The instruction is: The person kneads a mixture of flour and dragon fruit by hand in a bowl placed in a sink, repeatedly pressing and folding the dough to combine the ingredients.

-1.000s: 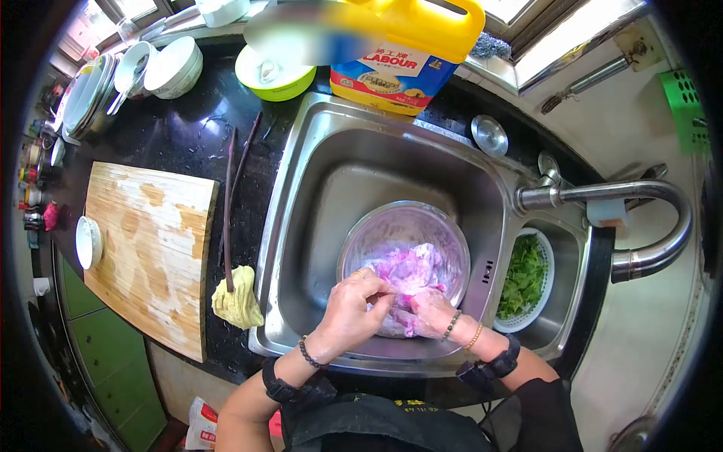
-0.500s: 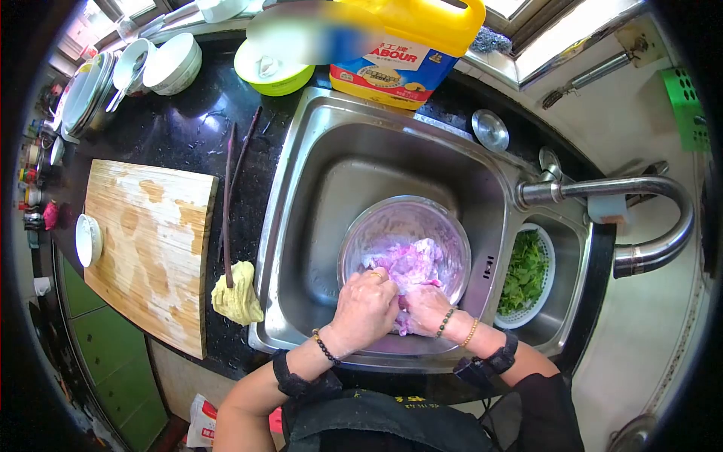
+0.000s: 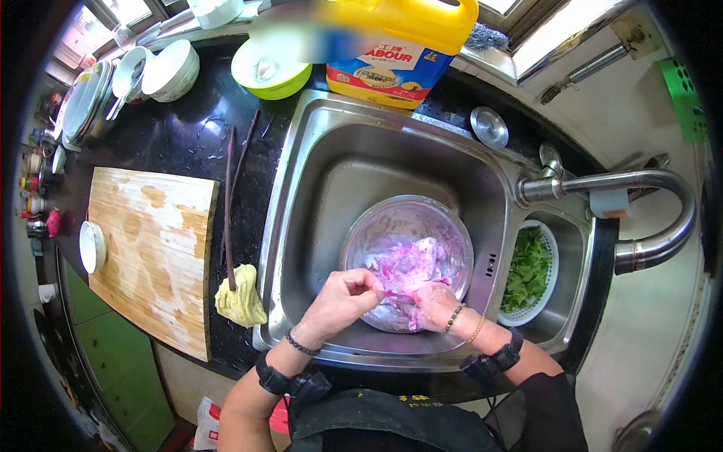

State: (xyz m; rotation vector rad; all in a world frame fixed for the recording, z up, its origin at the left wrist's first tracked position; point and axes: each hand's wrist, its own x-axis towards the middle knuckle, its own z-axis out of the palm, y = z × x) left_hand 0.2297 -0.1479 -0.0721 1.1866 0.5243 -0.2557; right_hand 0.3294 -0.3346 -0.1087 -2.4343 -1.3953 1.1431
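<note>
A steel bowl (image 3: pixel 361 235) sits in the large basin of the sink (image 3: pixel 331 188). Inside it lies a wet, pink-purple, soft mass (image 3: pixel 414 260), fleshy-looking, with pale smears up the bowl's wall. My right hand (image 3: pixel 438 309), at the bowl's near right side, is closed on part of this mass. Over the near left rim, my left hand (image 3: pixel 340 303) has thumb and fingers pinched together. A thin pink strip of the mass reaches from its fingertips toward my right hand.
A white colander (image 3: pixel 556 264) of leafy greens stands in the small basin under the tap (image 3: pixel 663 181). Left of the sink are a yellow cloth (image 3: pixel 239 297), dark sticks (image 3: pixel 228 203) and a cutting board (image 3: pixel 154 256). A yellow jug (image 3: pixel 399 68) and a green-rimmed bowl (image 3: pixel 275 87) stand behind.
My left hand has moved left and away from my right hand, which stays low in the bowl. A pink strip now shows between them. The view has shifted slightly.
</note>
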